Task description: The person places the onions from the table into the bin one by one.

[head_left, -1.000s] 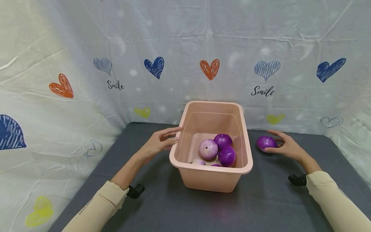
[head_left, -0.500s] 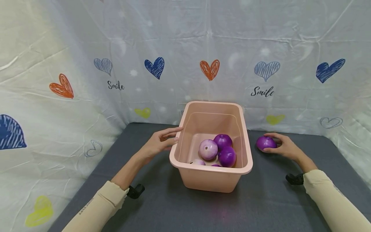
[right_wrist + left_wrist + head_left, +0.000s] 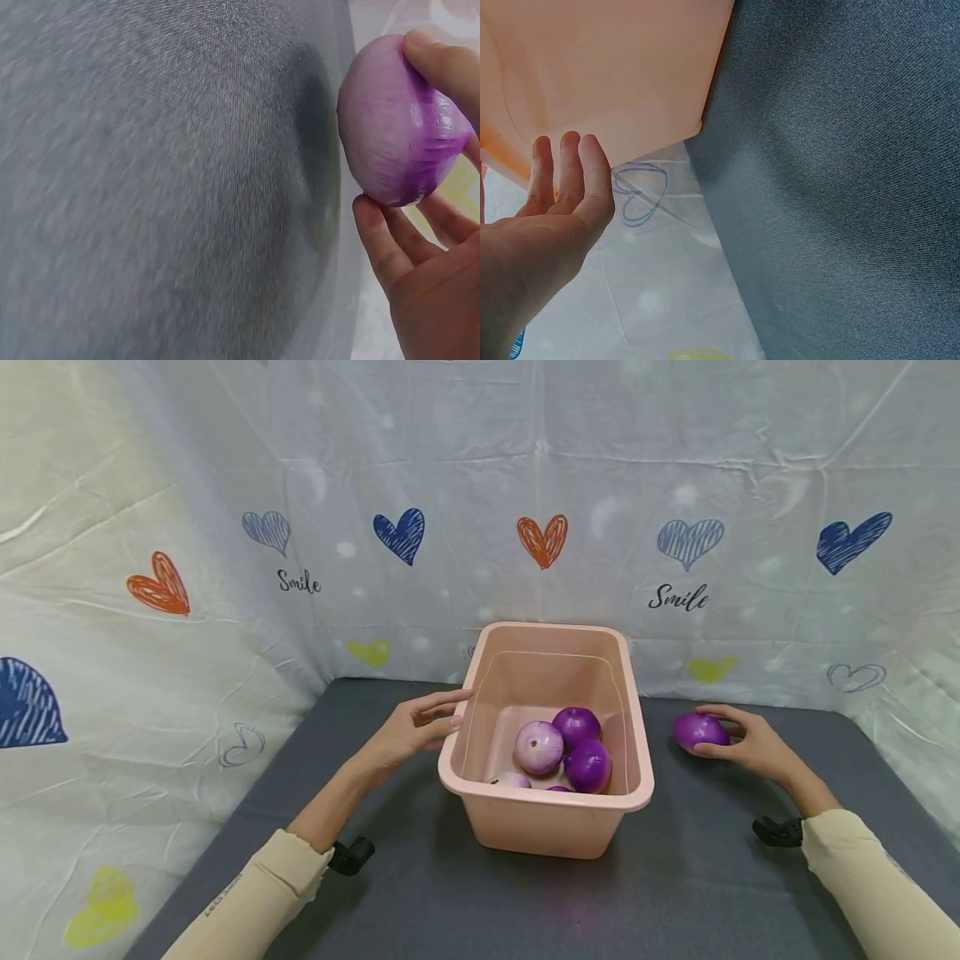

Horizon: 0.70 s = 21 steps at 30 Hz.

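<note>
A purple onion [image 3: 701, 734] is pinched between the thumb and fingers of my right hand [image 3: 761, 747], right of the tub. In the right wrist view the onion [image 3: 401, 124] shows a pale side and a darker purple one, with its shadow on the table beside it. My left hand [image 3: 408, 731] rests loosely extended fingers at the left rim of a pink plastic tub [image 3: 543, 831]. Inside the tub lie several more onions, among them a pale one [image 3: 538, 747] and two dark purple ones [image 3: 588, 766]. The tub's near wall partly hides others.
A dark grey cloth covers the table [image 3: 675, 893]. Behind and to the left hangs a white curtain [image 3: 465, 460] printed with hearts and "Smile". Black straps with small devices [image 3: 777, 832] sit on both wrists.
My right hand has closed round the onion and shifted it slightly to the right, away from the tub. The left hand and the tub have stayed put.
</note>
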{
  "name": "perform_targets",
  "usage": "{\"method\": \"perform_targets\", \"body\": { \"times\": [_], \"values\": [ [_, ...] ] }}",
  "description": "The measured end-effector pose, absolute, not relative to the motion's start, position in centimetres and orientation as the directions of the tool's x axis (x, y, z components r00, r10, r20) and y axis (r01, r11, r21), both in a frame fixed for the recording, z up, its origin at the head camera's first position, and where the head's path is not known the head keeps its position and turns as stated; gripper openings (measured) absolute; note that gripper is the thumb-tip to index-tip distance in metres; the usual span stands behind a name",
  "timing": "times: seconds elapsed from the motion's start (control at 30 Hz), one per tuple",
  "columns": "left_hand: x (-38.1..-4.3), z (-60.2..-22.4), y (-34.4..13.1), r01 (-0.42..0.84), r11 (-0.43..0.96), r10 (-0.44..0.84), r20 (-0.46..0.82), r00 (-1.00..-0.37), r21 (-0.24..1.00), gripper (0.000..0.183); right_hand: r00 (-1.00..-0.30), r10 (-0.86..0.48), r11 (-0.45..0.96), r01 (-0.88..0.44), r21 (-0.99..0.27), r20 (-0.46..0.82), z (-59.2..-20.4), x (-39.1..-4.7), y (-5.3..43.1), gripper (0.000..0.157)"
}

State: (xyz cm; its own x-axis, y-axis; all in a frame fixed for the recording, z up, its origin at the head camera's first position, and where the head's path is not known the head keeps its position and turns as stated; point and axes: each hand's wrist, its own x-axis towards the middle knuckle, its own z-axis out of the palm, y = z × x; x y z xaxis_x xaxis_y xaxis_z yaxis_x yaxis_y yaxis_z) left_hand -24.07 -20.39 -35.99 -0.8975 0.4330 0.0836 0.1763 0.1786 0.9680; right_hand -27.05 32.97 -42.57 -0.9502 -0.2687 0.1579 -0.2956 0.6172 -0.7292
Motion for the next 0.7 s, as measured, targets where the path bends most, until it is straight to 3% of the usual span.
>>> {"method": "perform_targets", "body": {
  "times": [0.37, 0.7],
  "values": [
    [-23.9, -35.9, -20.3, 0.178, 0.187, 0.426, 0.084, -0.901, 0.966, 0.05, -0.951, -0.24, 0.607, -0.304, -0.734, 0.195, -41.9, -24.9, 35.3, 0.062],
    [-24.0, -35.9, -20.3, 0.191, 0.185, 0.43, 0.095, -0.898, 0.964, 0.05, -0.964, -0.19, 0.522, -0.26, -0.812, 0.186, -40.9, -23.3, 37.0, 0.058]
  ]
}}
